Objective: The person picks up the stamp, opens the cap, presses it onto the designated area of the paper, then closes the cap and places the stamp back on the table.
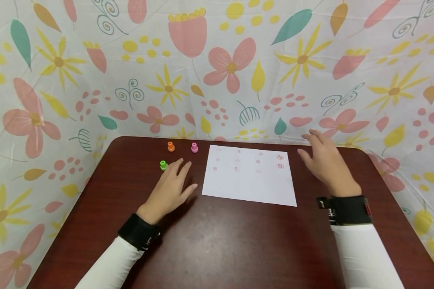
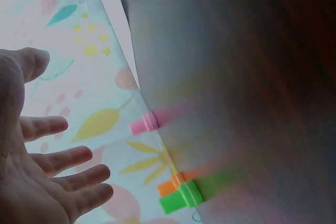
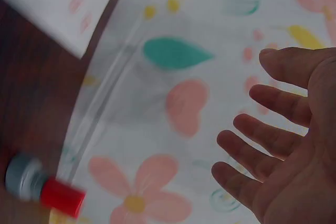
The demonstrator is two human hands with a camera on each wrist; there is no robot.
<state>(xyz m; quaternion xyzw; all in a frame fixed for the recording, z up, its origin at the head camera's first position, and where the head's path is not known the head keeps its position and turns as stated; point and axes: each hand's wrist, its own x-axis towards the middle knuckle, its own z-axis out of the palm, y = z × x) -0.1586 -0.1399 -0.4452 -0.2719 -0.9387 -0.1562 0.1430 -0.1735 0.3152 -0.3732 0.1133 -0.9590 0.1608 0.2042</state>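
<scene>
My left hand (image 1: 169, 185) hovers over the left part of the table, fingers spread and holding nothing. Just beyond its fingertips stands a small green stamp (image 1: 163, 165). An orange stamp (image 1: 171, 147) and a pink stamp (image 1: 194, 148) stand farther back. To the right lies a white sheet of paper (image 1: 244, 188) with rows of small red prints and two larger round ones. Beyond its right edge my right hand (image 1: 325, 163) is raised, fingers loosely extended, nothing in them. A stamp with a red handle and grey base (image 3: 60, 196) shows in the right wrist view; the hand hides it in the head view.
The dark brown table (image 1: 217, 249) has rounded back corners. A flower-patterned cloth (image 1: 217, 80) hangs directly behind it and along both sides. Black bands (image 1: 139, 232) circle both wrists over white sleeves.
</scene>
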